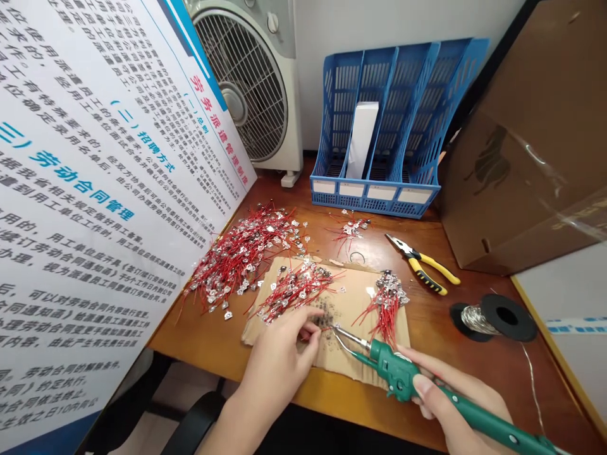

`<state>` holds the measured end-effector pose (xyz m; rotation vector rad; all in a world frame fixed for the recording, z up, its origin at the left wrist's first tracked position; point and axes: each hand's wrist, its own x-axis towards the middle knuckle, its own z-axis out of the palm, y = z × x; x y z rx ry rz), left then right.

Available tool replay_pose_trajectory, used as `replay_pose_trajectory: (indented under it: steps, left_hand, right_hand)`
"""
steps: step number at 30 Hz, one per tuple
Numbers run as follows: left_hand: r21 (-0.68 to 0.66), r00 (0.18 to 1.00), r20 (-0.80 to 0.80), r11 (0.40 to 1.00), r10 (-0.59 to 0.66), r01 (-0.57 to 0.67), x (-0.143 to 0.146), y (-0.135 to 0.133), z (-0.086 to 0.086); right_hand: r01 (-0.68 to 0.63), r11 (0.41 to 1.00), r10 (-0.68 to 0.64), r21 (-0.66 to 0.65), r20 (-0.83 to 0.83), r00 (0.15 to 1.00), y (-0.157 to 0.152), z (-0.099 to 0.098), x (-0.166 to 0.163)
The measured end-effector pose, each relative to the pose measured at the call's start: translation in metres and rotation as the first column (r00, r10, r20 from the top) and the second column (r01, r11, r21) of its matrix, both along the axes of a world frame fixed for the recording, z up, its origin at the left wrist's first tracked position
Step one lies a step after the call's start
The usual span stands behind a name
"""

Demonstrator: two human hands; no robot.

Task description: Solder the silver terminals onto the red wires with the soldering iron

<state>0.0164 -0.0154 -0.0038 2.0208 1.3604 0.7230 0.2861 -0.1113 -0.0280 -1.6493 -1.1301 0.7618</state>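
My right hand (455, 404) grips a green soldering iron (403, 373), its metal tip (339, 330) resting on a scorched piece of cardboard (351, 303). My left hand (279, 354) is closed in a pinch right beside the tip, holding a small piece I cannot make out against the cardboard. A bunch of red wires with metal tabs (296, 285) lies on the cardboard just beyond my left fingers. A smaller red bundle (386, 303) lies to the right of the tip.
A large heap of red wires (241, 253) lies by a printed board (85, 189). Yellow-handled pliers (424, 264), a solder spool (496, 316), a blue file rack (389, 126), a fan (251, 82) and a cardboard box (531, 145) ring the wooden desk (469, 373).
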Motion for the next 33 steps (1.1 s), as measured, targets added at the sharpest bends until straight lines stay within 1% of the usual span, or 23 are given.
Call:
replay_pose_trajectory:
  steps: [6, 13, 19, 27, 33]
  left_hand:
    - [-0.002, 1.000, 0.017, 1.000, 0.006, -0.006, 0.001, 0.001, 0.002]
    - [-0.020, 1.000, 0.007, 1.000, 0.004, -0.004, 0.001, 0.001, 0.005]
    - [-0.020, 1.000, 0.022, 1.000, 0.011, -0.010, 0.003, 0.000, 0.004]
    - [-0.033, 1.000, 0.001, 0.999, 0.018, -0.018, 0.003, 0.000, 0.007]
    - [-0.044, 1.000, 0.000, 0.999, 0.023, -0.023, 0.003, 0.000, 0.006]
  right_hand:
    - [-0.022, 1.000, 0.022, -0.007, -0.057, 0.998, 0.001, 0.001, 0.000]
    - [-0.034, 0.999, 0.034, -0.008, -0.021, 0.999, 0.001, 0.006, 0.000]
    - [-0.002, 1.000, 0.002, 0.004, -0.015, 1.000, 0.003, 0.013, -0.002]
    - [0.054, 0.996, -0.063, -0.066, -0.142, 0.988, 0.002, 0.020, -0.010]
    - [0.024, 0.999, -0.028, -0.041, -0.091, 0.995, 0.003, 0.021, -0.007]
